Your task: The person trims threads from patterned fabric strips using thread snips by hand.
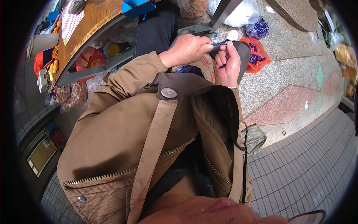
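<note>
Over my lap, my left hand (188,49) is closed, thumb and forefinger pinched at one end of a thin dark blue strip (220,43). The strip runs across to my right hand (228,65), which grips it between thumb and forefinger with the other fingers curled in. A bit of dark blue material also shows at the right palm; whether it is the same strip I cannot tell. Beneath the hands lies a pale bag (209,68) with red print. Shiny dark blue material (189,70) shows beside it, partly hidden by my left wrist and coat.
A red plastic bag (265,63) with purple strips stands on the speckled floor, near a clear bag of purple pieces (257,28) and a white bag (238,13). At left is a wooden table (89,22) with a blue box (138,8) at its edge.
</note>
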`<state>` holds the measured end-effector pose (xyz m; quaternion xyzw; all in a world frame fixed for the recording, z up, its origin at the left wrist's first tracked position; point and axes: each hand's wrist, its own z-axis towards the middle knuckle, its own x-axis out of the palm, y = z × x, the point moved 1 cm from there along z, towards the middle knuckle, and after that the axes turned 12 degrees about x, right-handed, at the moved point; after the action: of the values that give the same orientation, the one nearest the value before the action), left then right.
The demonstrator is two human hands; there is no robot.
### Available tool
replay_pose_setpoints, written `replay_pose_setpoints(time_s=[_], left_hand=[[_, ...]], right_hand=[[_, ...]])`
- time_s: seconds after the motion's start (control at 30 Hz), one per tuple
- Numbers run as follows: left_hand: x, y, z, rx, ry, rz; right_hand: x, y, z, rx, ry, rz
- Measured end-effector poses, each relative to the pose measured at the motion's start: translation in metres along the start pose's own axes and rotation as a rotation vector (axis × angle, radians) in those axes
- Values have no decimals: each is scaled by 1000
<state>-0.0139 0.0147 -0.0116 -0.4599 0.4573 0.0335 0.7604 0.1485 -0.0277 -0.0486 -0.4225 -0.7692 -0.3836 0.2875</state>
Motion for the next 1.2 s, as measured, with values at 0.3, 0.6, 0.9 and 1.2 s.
replay_pose_setpoints(time_s=[0.3, 0.6, 0.9, 1.2], left_hand=[[1, 2, 0, 10, -14, -21], [-3, 12, 1, -49, -98, 39], [-17, 9, 21, 110, -211, -166], [-14, 9, 34, 245, -185, -269]], right_hand=[[4, -2, -2, -14, -19, -47], [1, -3, -1, -44, 14, -86], [10, -4, -6, 40, 134, -328], [6, -1, -5, 116, 242, -159]])
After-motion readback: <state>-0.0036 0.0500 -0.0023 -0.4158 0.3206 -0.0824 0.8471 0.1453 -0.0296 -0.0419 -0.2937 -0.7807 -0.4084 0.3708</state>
